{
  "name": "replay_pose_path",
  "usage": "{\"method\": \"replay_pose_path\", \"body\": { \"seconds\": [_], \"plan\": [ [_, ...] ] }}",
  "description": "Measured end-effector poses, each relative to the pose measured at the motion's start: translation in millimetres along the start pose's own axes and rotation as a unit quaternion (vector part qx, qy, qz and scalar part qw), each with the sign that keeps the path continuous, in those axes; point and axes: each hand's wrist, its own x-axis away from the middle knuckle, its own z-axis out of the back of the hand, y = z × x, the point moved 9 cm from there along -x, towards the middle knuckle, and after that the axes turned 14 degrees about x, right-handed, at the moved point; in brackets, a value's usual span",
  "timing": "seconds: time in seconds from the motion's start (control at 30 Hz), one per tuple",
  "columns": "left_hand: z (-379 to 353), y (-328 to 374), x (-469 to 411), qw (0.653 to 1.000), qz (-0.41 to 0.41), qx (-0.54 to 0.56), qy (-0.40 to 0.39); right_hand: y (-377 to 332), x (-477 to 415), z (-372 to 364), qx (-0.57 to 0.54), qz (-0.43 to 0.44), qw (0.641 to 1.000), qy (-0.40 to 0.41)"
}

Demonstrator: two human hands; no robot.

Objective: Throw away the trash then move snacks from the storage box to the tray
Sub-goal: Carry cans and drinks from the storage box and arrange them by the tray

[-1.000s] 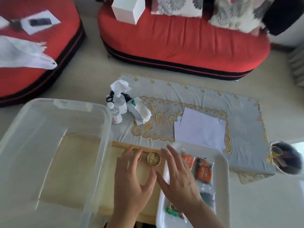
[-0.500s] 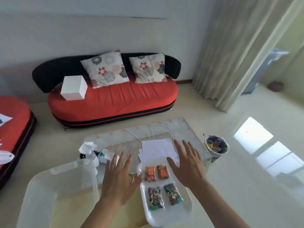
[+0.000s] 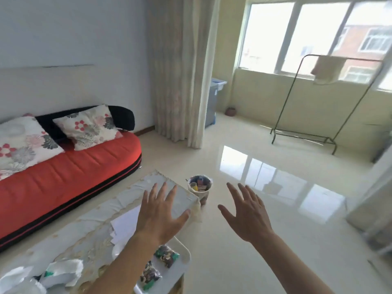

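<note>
My left hand (image 3: 159,215) hovers with fingers spread over the far corner of the low table, holding nothing. My right hand (image 3: 246,215) is raised beside it over the floor, fingers spread and empty too. The white tray (image 3: 184,257) lies at the table's near edge, partly under my left forearm, with snack packets (image 3: 167,256) of nuts in it. A small round trash bin (image 3: 200,188) filled with wrappers stands on the floor just past the table corner. The storage box is out of view.
The table wears a grey-and-gold cloth (image 3: 89,232) with white paper sheets (image 3: 125,224) on it. A tissue pack (image 3: 61,272) lies at lower left. A red sofa (image 3: 70,172) is behind; a clothes rack (image 3: 331,102) stands by the window.
The view has swung up and to the right, away from the storage box. Both hands lifted from above the tray and now spread open toward the table corner and bin.
</note>
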Motion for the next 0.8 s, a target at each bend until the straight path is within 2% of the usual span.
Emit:
{"method": "replay_pose_path", "body": {
  "seconds": [0.2, 0.43, 0.63, 0.8],
  "plan": [
    [-41.9, 134.4, -34.4, 0.992, -0.117, 0.023, -0.031, 133.3, 48.1, 24.9, 0.0, -0.128, 0.992, 0.017],
    [-119.6, 309.1, -41.1, 0.964, -0.243, 0.067, -0.081, 292.6, 135.1, 29.8, 0.015, -0.283, 0.959, 0.012],
    [-188.8, 467.6, -17.0, 0.928, -0.343, 0.098, -0.11, 435.4, 217.0, 34.6, 0.042, -0.371, 0.928, 0.012],
    [-257.2, 587.6, -3.5, 0.906, -0.386, 0.083, -0.149, 545.4, 282.0, 40.1, 0.063, -0.416, 0.907, -0.001]
  ]
}}
